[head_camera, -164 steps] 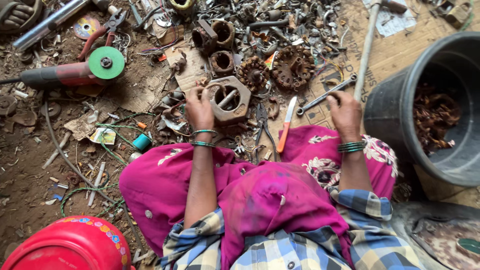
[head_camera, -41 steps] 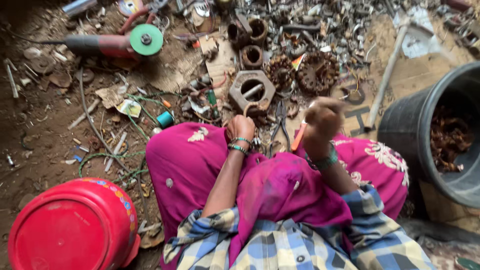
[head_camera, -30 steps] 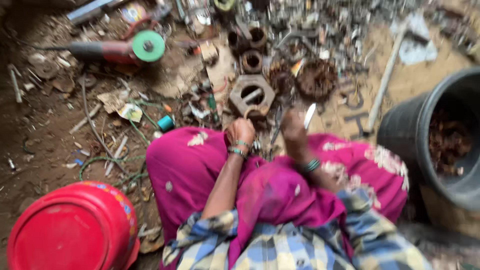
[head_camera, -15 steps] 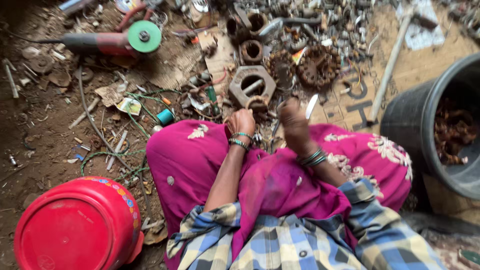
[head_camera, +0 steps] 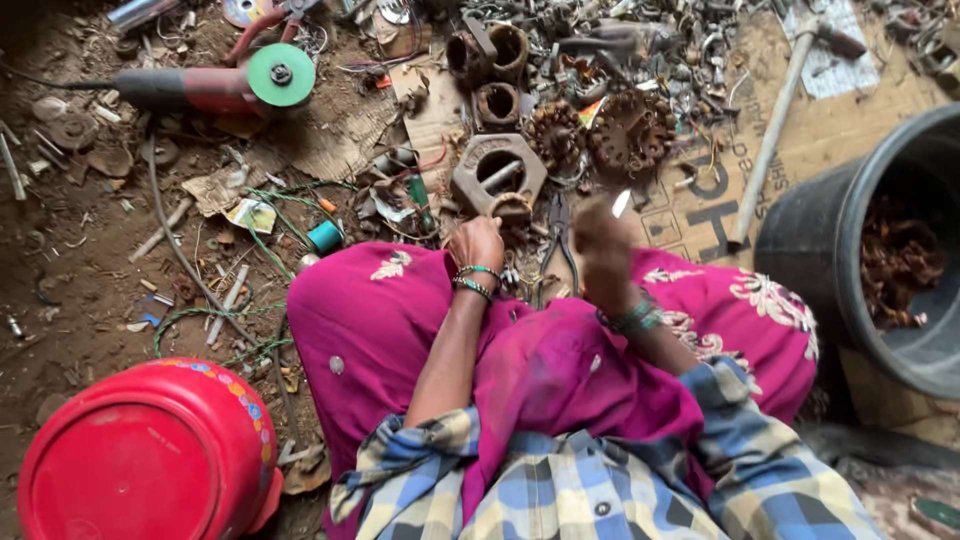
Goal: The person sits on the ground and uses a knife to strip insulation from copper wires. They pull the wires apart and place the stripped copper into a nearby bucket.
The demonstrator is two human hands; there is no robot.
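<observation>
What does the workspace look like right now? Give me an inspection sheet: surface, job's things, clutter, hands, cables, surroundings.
Surface: bare dirt floor with flattened cardboard under the scrap.
Job's things: large rusty hexagonal nut just ahead of the left hand; a small rusty ring lies at its fingers. The right hand is raised and blurred, gripping a thin tool with a bright tip.
Clutter: rusty gears, pliers, hammer, loose metal bits.
Hands: both wear green bangles; whether the left hand holds anything cannot be told.
Cables: angle grinder cord trails across the dirt; green wire.
Surroundings: black bucket of rusty scrap, red plastic container.
</observation>
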